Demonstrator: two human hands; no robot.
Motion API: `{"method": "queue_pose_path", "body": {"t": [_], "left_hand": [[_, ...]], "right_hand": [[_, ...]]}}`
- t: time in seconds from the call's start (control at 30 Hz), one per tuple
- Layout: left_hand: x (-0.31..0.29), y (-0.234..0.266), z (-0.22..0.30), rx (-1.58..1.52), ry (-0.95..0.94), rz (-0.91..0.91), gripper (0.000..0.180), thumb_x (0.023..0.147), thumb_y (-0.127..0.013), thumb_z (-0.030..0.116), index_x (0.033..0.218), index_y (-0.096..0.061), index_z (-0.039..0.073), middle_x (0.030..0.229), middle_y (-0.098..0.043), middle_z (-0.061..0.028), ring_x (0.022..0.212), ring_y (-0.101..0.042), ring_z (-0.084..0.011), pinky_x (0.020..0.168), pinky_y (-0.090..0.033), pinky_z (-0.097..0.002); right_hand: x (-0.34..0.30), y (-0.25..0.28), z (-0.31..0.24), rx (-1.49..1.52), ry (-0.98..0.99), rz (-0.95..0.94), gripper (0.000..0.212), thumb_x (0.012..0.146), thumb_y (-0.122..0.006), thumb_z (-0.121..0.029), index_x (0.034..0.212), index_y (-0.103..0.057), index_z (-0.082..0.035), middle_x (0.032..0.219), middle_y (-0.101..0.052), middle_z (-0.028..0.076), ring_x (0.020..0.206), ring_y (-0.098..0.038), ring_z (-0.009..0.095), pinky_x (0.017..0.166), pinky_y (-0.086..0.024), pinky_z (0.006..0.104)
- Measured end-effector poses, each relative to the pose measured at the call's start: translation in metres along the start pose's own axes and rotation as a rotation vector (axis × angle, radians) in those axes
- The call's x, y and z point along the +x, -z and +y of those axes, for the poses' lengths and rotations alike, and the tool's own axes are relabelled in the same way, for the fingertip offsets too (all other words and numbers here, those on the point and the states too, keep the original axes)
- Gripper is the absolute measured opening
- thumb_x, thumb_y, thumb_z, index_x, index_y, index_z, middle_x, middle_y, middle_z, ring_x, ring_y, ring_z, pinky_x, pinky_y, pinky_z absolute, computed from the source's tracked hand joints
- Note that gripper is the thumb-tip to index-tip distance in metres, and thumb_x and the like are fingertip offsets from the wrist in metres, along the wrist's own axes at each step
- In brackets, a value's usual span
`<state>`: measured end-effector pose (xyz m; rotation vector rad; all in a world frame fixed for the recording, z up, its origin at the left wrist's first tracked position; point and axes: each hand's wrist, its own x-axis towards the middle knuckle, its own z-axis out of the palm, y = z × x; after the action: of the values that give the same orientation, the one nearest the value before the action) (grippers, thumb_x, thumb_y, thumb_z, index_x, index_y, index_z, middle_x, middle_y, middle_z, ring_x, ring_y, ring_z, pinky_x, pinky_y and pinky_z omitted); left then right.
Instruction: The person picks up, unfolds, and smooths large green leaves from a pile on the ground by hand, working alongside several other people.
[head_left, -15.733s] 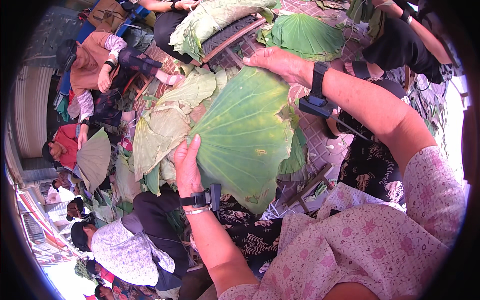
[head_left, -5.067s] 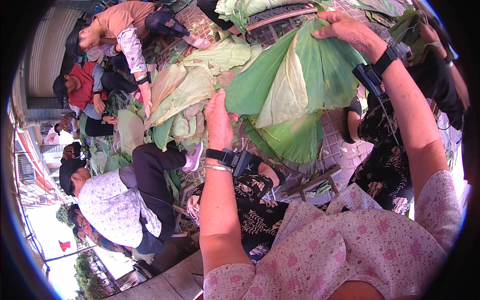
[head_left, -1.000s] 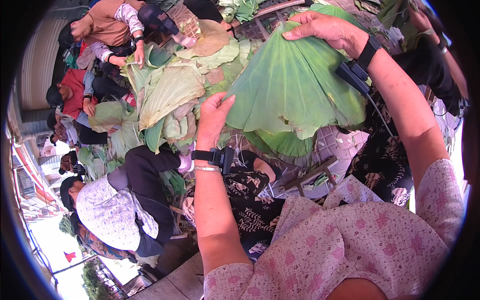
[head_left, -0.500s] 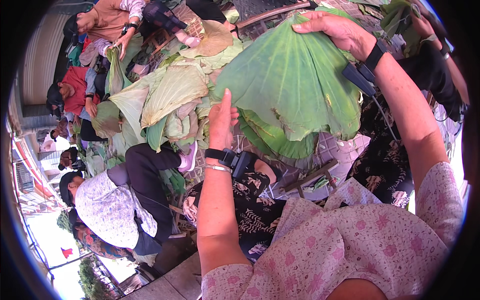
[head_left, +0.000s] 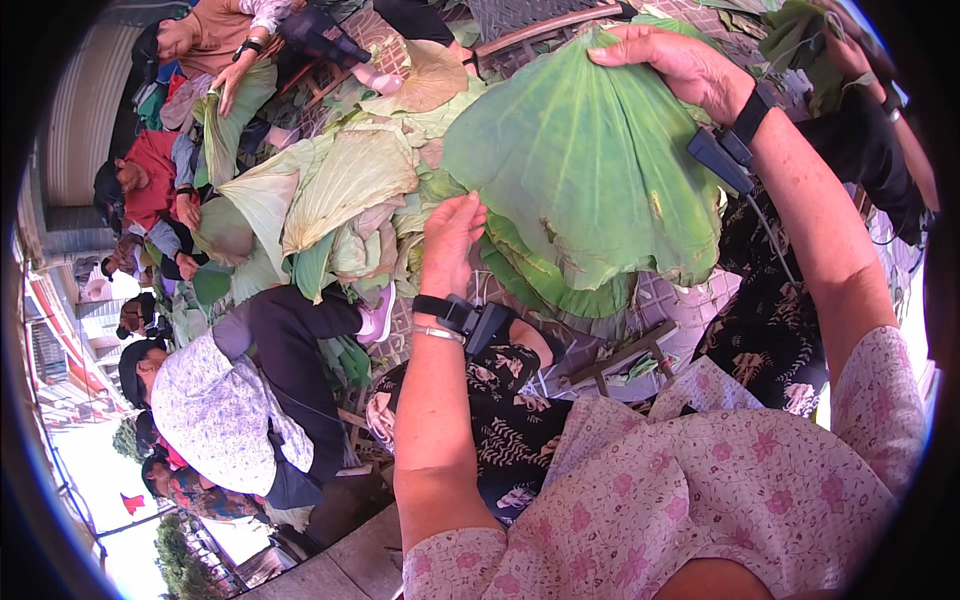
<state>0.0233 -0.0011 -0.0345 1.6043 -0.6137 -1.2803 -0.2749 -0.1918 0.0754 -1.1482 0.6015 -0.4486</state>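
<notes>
A large green lotus leaf (head_left: 585, 165), folded into a fan with ragged, browned lower edges, hangs in front of me. My right hand (head_left: 665, 60) grips its gathered top corner, thumb in front. At its left edge, my left hand (head_left: 455, 230) is closed, its fingertips pinching the rim. Below the fan, a second green leaf layer (head_left: 570, 295) with yellowed patches shows partly. Just left of the held leaf lies a heap of pale, dried lotus leaves (head_left: 350, 190).
Several people sit along the left, one in a white patterned top (head_left: 220, 410) close by. Another person's hand (head_left: 848, 55) holds leaves at the upper right. A low wooden stool (head_left: 625, 355) stands on the brick paving beneath. A wooden-framed seat (head_left: 545, 28) is at the top.
My left hand has closed from a raised-thumb, loose pose to a pinch at the leaf's left edge. The right hand keeps its grip. A person at upper left has shifted their leaf.
</notes>
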Motion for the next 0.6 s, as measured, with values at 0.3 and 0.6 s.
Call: {"method": "queue_pose_path", "body": {"t": [0.3,0.6], "left_hand": [[-0.004,-0.010,0.005,-0.059,0.168,-0.015,0.049,0.087,-0.063,0.044,0.109,-0.055,0.001,0.102,-0.063,-0.0143,0.092,-0.061,-0.0230,0.079,-0.050,-0.0346],[0.005,-0.001,-0.008,-0.093,0.102,0.092,0.044,0.087,-0.064,0.043,0.106,-0.055,0.003,0.102,-0.061,-0.0128,0.091,-0.060,-0.0218,0.077,-0.049,-0.0349]], "right_hand": [[-0.003,-0.003,-0.001,0.058,-0.008,-0.012,0.025,0.088,-0.063,-0.016,0.110,-0.061,-0.003,0.101,-0.067,0.004,0.087,-0.066,0.013,0.085,-0.052,0.0299],[-0.002,-0.006,-0.001,0.103,-0.015,-0.029,0.026,0.088,-0.064,-0.015,0.111,-0.060,-0.003,0.103,-0.067,0.004,0.090,-0.065,0.013,0.087,-0.052,0.0301]]}}
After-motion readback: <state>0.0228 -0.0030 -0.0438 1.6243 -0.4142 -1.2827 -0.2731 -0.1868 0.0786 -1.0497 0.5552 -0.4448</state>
